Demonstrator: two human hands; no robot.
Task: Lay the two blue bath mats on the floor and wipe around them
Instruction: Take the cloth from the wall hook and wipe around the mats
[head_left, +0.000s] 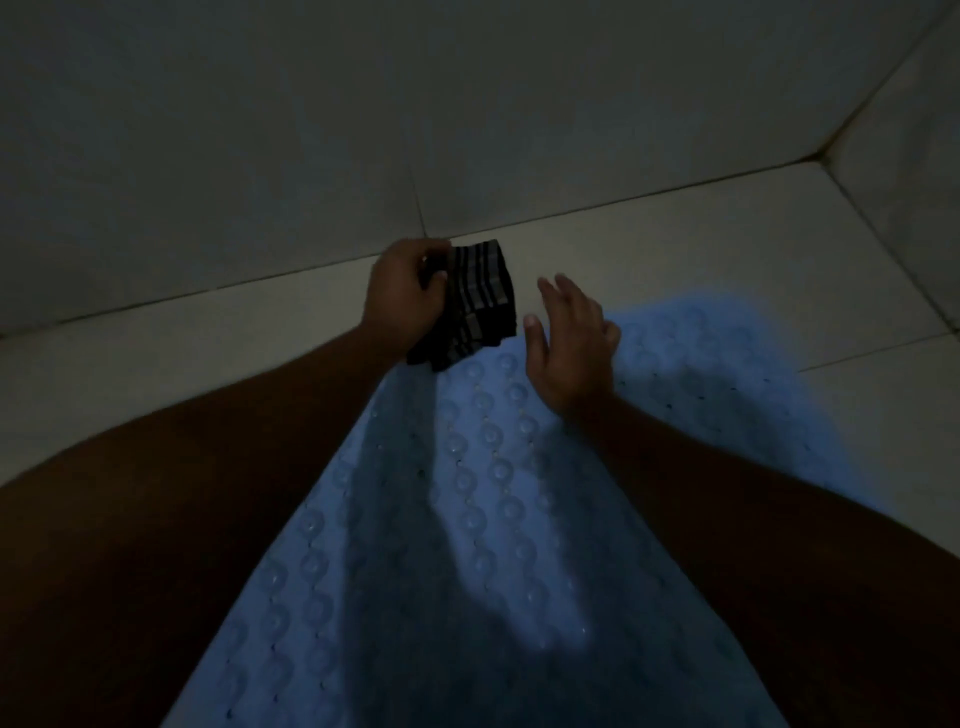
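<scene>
A blue bath mat (483, 519) with rows of round suction cups lies flat on the pale tiled floor (701, 249), running from the bottom of the view toward the wall. My left hand (402, 293) grips a folded dark cloth with grey stripes (475, 306) just above the mat's far edge. My right hand (569, 343) hovers over the mat beside the cloth, fingers spread, holding nothing. Only one mat is in view. The scene is dim.
A tiled wall (311, 130) rises right behind the mat's far end, and a second wall (914, 156) meets it in the corner at the upper right. Bare floor tiles show left and right of the mat.
</scene>
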